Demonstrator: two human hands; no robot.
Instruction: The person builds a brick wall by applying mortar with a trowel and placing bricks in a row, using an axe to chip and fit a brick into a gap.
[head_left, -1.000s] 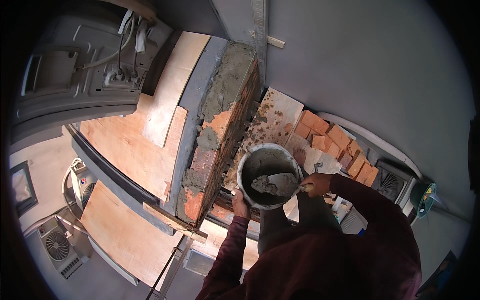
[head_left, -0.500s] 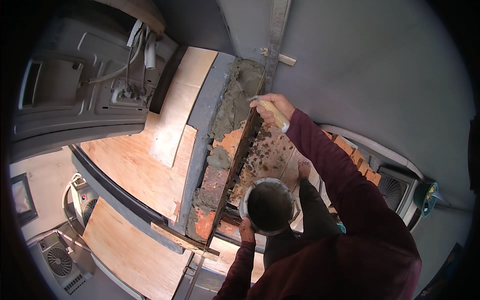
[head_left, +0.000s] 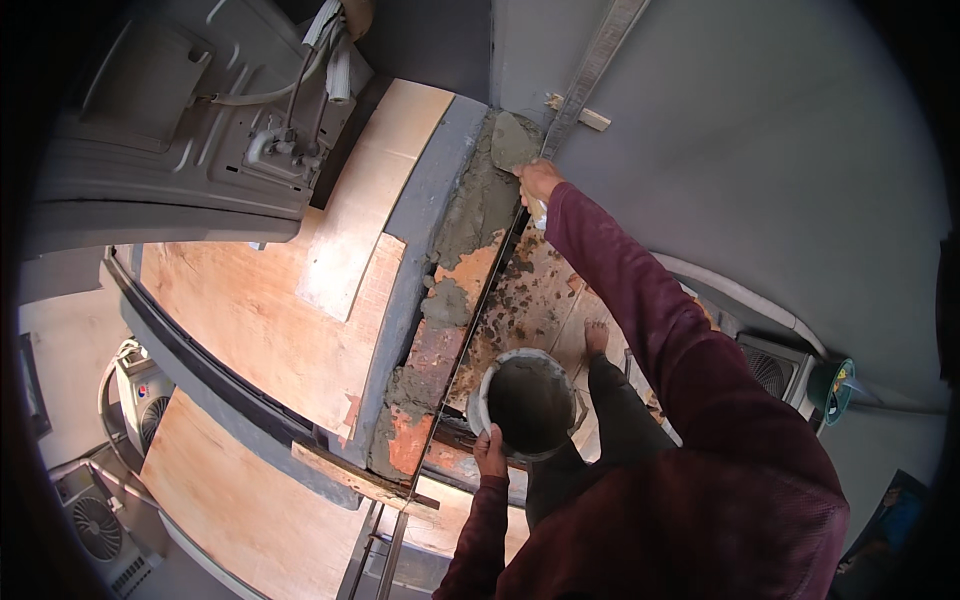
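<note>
My right hand (head_left: 537, 183) is closed round the pale handle of a trowel (head_left: 514, 142). Its grey blade lies over wet mortar (head_left: 475, 205) at the far end of a narrow wall top, close to the grey wall. Farther toward me along this strip, orange-red bricks (head_left: 435, 352) show between patches of mortar. My left hand (head_left: 491, 454) grips the rim of a bucket (head_left: 480, 395) with mortar-smeared sides, held in front of my legs. Inside the bucket it is dark grey; how full it is I cannot tell.
Left of the strip lie plywood sheets (head_left: 270, 330). A long straightedge (head_left: 600, 65) leans by the wall, with a small wood piece (head_left: 585, 113) beside it. Mortar-spattered boards (head_left: 530, 290) lie right of the strip, near my bare foot. Air-conditioner units (head_left: 100, 520) stand at the lower left.
My right hand has moved away from me with the trowel, whose blade now shows over the mortar at the far end. The left hand still holds the bucket. The whole view has shifted slightly.
</note>
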